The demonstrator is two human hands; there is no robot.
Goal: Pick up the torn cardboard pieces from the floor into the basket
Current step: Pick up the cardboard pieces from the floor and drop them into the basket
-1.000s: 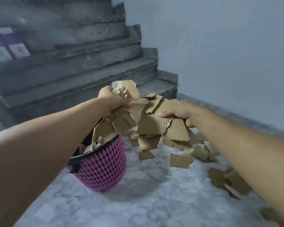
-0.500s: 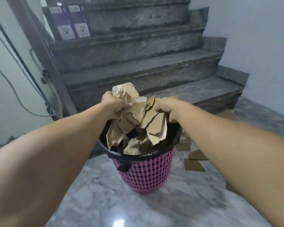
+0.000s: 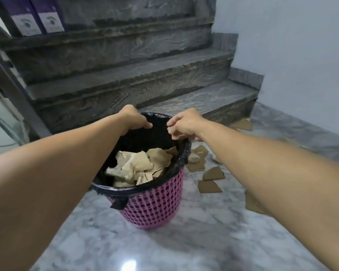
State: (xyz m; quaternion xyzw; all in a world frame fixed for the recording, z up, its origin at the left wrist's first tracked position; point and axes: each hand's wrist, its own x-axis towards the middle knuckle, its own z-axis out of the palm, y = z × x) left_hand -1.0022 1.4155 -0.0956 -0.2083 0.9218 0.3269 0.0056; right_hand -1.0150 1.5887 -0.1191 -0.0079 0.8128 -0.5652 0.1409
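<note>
Both hands over the mouth of the pink basket (image 3: 153, 204), which stands on the grey marble floor (image 3: 184, 247) w/ a black bin liner (image 3: 141, 189) folded over its rim. Left hand (image 3: 133, 119) hangs above the far-left part of the opening, palm down, fingers loosely curled & pointing toward the right hand, nothing between them. Right hand (image 3: 186, 122) is above the far-right rim, fingers (image 3: 172, 124) bent downward & bunched close together; a small pale scrap seems to sit at the fingertips, can't tell if it's pinched or just behind them. Narrow gap between the two sets of fingertips, no touching.

Below the fingers, inside the liner, lies a heap of torn cardboard pieces (image 3: 139, 167), crumpled, tan & pale, filling the lower part of the basket, well under the rim.

More cardboard scraps (image 3: 209, 185) lie on the floor to the right of the right-hand fingers & below the right forearm, just beside the basket wall; one larger bit (image 3: 243, 124) rests further off at the foot of the lowest stone step (image 3: 184, 106). Beyond the fingers the dark stairs rise; two purple-and-white boxes (image 3: 37, 18) stand upright on a step up top left. Plain white wall (image 3: 292, 55) to the right
</note>
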